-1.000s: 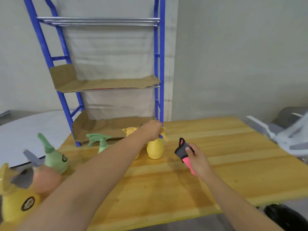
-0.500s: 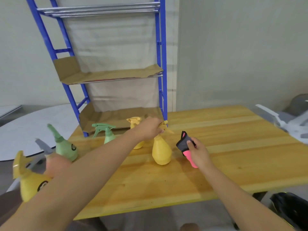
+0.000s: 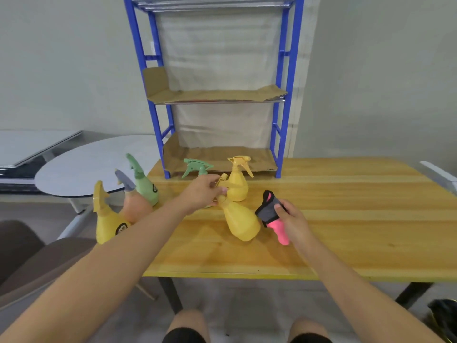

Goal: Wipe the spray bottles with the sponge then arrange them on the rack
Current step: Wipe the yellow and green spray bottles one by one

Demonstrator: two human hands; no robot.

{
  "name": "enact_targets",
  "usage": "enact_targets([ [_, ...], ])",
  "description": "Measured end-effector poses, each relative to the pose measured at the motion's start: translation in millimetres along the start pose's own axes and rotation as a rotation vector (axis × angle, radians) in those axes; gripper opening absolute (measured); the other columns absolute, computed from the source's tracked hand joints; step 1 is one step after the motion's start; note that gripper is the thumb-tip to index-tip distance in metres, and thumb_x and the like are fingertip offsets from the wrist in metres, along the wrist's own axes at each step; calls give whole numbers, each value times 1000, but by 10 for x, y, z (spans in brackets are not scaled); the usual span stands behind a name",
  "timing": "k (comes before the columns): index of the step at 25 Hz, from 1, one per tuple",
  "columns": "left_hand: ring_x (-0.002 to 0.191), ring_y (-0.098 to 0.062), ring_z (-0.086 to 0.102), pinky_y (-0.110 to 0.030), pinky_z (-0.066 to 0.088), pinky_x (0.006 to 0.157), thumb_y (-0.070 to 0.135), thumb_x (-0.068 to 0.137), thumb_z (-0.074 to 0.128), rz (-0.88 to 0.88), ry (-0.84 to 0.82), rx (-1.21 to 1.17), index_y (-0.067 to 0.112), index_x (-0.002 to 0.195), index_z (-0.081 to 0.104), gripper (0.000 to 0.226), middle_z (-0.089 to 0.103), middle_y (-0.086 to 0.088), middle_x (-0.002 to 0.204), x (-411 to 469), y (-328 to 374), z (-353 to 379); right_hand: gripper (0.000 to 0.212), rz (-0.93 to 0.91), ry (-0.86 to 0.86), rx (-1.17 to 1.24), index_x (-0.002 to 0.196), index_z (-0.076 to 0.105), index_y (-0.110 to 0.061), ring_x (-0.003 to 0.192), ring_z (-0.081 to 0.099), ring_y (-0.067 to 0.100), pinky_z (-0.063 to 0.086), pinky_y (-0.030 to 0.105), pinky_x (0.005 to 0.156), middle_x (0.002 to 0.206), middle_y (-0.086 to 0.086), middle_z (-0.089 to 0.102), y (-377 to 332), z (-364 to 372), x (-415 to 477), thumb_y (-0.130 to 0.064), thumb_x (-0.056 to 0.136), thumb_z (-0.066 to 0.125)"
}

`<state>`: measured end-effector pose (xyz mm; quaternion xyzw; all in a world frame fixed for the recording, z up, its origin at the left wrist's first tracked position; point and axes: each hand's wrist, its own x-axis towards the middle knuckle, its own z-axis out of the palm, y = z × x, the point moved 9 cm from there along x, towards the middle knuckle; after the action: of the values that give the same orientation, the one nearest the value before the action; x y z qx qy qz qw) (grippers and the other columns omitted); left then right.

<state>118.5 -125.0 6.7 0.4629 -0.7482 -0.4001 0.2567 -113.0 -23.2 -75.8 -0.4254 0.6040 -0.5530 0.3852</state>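
My left hand grips the spray head of a yellow spray bottle, which leans toward me over the wooden table. My right hand holds a pink-handled sponge with a dark grey pad right beside that bottle's body. A second yellow bottle stands upright behind it. A green bottle stands partly hidden behind my left hand. The blue rack stands at the table's back edge, with cardboard-lined shelves holding no bottles.
At the table's left end, a green bottle, a peach bottle with a grey head and a yellow bottle lean together. A round grey table sits further left. A brown chair is at lower left.
My left hand has pulled the yellow bottle toward me and tilted it. My right hand with the sponge has come close beside it. My head has tipped down and back.
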Motion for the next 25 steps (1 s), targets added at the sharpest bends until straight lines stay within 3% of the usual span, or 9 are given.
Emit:
enact_targets([
  [5,102,-19,70,-41,59,93,30,94,70,68,60,-76,37,125,68,31,73,1,110,-193,-256,-244,27,-33,-131,18,105,71,-37,105,66,31,49,45,91,105,4,73,-47,392,52,-26,105,47],
  [8,101,-15,68,-37,57,92,40,89,74,24,179,-90,34,126,66,38,72,4,106,-238,-364,-362,27,-20,-171,-9,107,70,-37,104,66,31,49,44,91,105,6,72,-17,553,47,-26,106,45],
  [11,109,-14,65,-38,56,95,47,84,77,-60,300,-242,28,124,65,46,70,7,114,-293,-555,-253,26,-58,-215,-116,114,67,-33,105,66,20,48,36,91,107,-2,72,-31,706,-7,-27,107,44],
  [15,107,-15,68,-31,56,91,38,90,74,-35,241,-350,31,121,61,34,74,5,110,-288,-559,32,26,-79,-205,-187,112,66,-33,101,65,14,47,27,83,102,-8,72,-32,750,-20,-24,107,42],
  [18,114,-21,67,-40,54,100,43,85,77,-168,154,-545,25,128,57,51,74,-1,115,-213,-689,137,26,42,-131,-1,114,68,-28,100,70,24,51,38,91,102,2,76,60,619,4,-22,107,43],
  [22,115,-27,65,-39,55,92,38,89,76,-291,130,-712,12,115,67,38,72,-10,117,-171,-700,259,26,141,-83,204,120,66,-18,102,70,27,50,43,98,112,13,74,104,441,32,-19,106,44],
  [25,107,-25,66,-40,56,90,30,94,71,-283,117,-851,9,112,68,28,71,-12,115,-138,-448,194,26,122,-114,264,119,67,-17,99,70,24,51,37,91,115,15,73,-13,402,7,-18,106,44],
])
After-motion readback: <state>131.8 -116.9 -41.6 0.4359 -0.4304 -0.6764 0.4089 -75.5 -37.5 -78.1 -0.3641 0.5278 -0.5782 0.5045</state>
